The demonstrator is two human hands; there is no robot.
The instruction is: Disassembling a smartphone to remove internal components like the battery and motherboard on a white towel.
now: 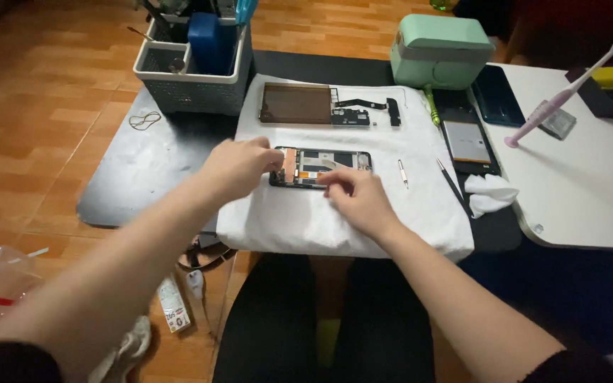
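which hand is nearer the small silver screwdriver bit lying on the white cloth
Right. The right hand is just left of the small silver screwdriver bit; the left hand is farther left, across the opened phone.

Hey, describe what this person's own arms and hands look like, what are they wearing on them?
Both forearms are bare. The left hand and right hand wear no gloves, and no rings, watch or bracelet can be made out. A dark sleeve edge shows at the bottom corners of the view, near each upper arm. Fingernails look short and unpainted, though the picture is too soft to be sure.
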